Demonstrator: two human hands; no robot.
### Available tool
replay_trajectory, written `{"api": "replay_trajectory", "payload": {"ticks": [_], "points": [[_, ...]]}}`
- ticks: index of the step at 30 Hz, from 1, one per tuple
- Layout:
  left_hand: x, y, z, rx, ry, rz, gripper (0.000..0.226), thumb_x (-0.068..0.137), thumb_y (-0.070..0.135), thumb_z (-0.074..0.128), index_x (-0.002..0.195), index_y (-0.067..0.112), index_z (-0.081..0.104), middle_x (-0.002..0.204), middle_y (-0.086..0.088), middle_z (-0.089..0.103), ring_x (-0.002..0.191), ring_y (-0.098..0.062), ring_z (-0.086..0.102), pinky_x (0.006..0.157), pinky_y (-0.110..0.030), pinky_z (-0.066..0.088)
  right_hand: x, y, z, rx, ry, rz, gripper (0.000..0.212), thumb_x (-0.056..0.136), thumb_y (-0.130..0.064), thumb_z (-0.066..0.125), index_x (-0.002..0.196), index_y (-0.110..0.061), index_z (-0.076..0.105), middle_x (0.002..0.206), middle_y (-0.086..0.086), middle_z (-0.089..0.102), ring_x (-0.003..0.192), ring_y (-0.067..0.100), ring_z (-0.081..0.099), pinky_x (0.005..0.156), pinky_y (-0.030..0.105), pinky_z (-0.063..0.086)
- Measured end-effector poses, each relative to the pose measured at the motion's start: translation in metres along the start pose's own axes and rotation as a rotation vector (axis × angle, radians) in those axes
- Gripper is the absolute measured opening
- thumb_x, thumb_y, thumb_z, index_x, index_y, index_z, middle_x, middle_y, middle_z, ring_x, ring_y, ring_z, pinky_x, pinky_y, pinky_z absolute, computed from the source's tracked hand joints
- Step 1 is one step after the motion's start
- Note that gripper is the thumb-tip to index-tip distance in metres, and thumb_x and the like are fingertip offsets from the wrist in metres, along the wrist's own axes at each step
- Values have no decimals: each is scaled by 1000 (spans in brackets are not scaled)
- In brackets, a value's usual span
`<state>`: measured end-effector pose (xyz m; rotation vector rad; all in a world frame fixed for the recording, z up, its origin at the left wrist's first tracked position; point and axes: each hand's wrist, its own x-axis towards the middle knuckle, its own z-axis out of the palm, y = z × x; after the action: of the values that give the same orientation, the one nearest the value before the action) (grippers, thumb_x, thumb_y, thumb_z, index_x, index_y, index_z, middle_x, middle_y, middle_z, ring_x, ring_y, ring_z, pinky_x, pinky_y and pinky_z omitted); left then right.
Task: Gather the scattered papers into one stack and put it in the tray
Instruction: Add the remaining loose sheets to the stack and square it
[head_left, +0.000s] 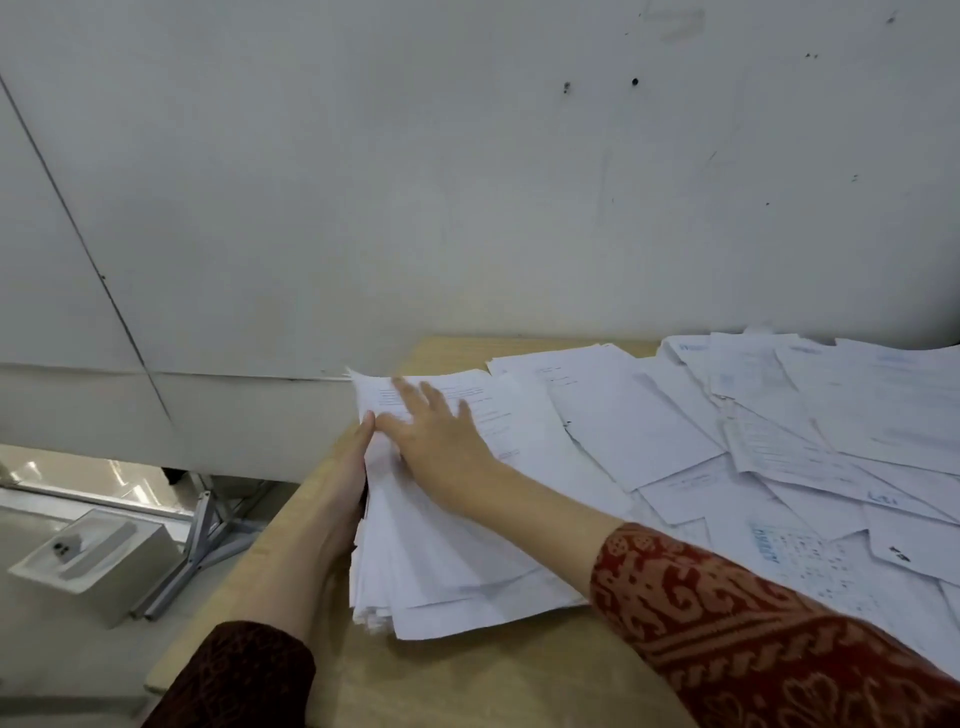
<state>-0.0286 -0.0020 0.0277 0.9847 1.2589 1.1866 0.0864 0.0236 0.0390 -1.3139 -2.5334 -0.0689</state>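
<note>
A thick stack of white papers (447, 566) lies near the left edge of the wooden table (467, 680). My left hand (345, 483) lies along the stack's left side, fingers straight against the sheet edges. My right hand (434, 434) rests flat on top of the stack, fingers spread toward its far corner. Several loose printed sheets (779, 431) lie scattered and overlapping across the right half of the table. No tray shows in this view.
A white wall (467, 182) stands right behind the table. Below the table's left edge, on the floor, sit a white box-like object (88, 556) and a metal frame leg (202, 540).
</note>
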Motion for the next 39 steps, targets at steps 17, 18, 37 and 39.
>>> {"api": "replay_trajectory", "payload": {"ticks": [17,18,37,39], "points": [[-8,-1,5,58,-72,-58,15,91,1,57,95,13,63,93,-3,72,82,-22,68,73,-32,54,-109,163,-33,291,-377,558,77,89,-49,54,149,-17,17,155,1,19,143,22,17,110,34,22],[-8,0,4,60,-83,-50,17,90,0,58,96,15,63,99,-5,72,87,-24,68,79,-35,54,-115,165,-32,267,-368,528,76,90,-49,53,149,-17,18,156,0,18,144,21,16,111,33,20],[-5,-2,-1,56,-133,-57,23,89,0,57,107,13,62,89,0,76,77,-19,73,69,-31,58,-128,176,-29,303,-376,462,82,83,-55,58,148,-32,14,157,-3,13,145,19,13,115,38,19],[-4,-2,-1,59,-148,-50,24,89,0,56,109,14,62,88,1,76,77,-18,73,68,-31,57,-129,177,-29,308,-348,481,81,85,-52,58,148,-31,13,156,-3,17,140,20,26,112,36,26]]}}
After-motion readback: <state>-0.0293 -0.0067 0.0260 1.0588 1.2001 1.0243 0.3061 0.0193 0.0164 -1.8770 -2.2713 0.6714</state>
